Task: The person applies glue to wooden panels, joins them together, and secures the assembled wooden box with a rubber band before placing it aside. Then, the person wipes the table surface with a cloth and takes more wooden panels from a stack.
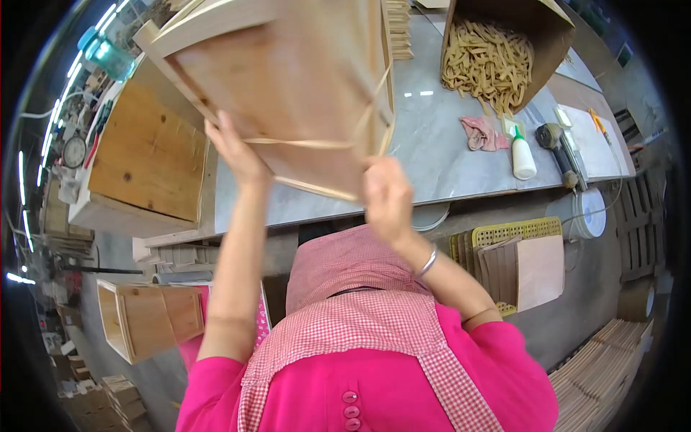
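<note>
I work in what looks like a woodworking shop: my workbench [432,162] carries a glue bottle [524,160], a power tool [553,140] and a carton [551,32]. Below its right end, thin boards [540,268] stand in a yellow crate [522,229]; left of it, the background blurs into what may be timber stacks.

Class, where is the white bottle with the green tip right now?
In the head view, the white bottle is right of centre on the grey table, between the pink cloth and the dark tool.
</note>
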{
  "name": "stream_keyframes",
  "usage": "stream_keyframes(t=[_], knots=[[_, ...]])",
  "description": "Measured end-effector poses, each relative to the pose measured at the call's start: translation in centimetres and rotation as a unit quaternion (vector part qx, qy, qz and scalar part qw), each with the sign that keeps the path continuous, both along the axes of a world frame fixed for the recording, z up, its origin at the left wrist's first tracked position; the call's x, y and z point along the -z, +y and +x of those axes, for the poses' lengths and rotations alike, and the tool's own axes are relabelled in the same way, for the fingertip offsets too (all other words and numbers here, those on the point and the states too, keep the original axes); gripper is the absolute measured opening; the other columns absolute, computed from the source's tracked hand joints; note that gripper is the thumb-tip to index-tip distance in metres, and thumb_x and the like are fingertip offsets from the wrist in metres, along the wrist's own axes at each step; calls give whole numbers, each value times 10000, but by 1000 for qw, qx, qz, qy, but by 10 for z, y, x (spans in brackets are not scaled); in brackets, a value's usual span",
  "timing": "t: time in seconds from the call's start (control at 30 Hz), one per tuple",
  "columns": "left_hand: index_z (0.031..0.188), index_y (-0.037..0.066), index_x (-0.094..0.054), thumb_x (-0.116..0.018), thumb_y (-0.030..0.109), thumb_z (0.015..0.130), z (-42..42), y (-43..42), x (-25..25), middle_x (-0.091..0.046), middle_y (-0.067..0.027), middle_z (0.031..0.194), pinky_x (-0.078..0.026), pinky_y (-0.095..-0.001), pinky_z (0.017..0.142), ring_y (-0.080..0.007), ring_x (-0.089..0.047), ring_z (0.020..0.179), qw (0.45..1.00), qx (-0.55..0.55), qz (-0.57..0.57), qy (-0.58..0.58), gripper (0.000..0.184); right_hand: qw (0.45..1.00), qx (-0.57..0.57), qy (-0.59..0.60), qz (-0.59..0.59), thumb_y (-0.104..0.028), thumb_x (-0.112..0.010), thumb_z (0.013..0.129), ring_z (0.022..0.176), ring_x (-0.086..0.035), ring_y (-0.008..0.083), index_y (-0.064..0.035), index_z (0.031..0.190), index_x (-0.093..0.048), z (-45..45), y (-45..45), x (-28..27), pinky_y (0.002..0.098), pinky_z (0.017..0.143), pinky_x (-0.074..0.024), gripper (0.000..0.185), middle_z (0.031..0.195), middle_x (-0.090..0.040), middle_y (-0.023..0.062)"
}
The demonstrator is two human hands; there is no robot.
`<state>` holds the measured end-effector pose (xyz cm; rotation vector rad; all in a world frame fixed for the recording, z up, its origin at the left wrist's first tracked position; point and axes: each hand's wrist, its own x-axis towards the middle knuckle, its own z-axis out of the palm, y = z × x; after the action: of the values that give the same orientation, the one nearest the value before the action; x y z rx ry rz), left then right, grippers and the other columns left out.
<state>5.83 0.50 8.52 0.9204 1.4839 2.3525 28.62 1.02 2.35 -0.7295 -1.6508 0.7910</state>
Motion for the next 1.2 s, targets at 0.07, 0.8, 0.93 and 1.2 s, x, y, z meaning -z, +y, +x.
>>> stream_keyframes(t=[0.07, 0.8, 0.93, 1.2], knots=[[1491, 55, -349, -451, 427, 1048, -98, 16, 20, -411, -115, 1498, -330, -412, 1143, -241, -412, 1355, 988, 113, -92, 47, 587, 994, -97, 3, 40, -195, -613, 928, 962, -649, 388, 46, 1055, -651, -24, -33, 6, 398, 844, -525, 275, 1078, -649, 218], [1557, 87, -271, -222, 607, 1033, -39, -21, -39, -342, -107, 1576, -308, -452, 1186, -302, -356, 1429, 993, -110, -48, -20, 739, 955, 67, -265, 117, -369, -588, 937, 1181, -599, 395, -10, 1242, -636, 47, 145, 62, 433, 1011, -470, 474, 1272, -634, 220], [1570, 83, -237, -213, 626, 1022, -63, -18, -39, -289, -122, 1605, -289, -469, 1191, -323, -336, 1439, 990, -114, -79, -21, 772, 839, 328, -428, 73, -392, -581, 893, 1157, -591, 395, -76, 1133, -686, 128, 248, 107, 551, 988, -417, 410, 1163, -663, 214], [1460, 41, -401, -315, 537, 1037, -59, -18, -46, -438, -133, 1486, -358, -444, 1131, -293, -443, 1346, 993, -92, -26, -65, 657, 914, -49, -341, 215, -164, -577, 913, 1314, -499, 404, 0, 1166, -658, 14, 38, 111, 588, 1132, -304, 312, 1295, -607, 245]])
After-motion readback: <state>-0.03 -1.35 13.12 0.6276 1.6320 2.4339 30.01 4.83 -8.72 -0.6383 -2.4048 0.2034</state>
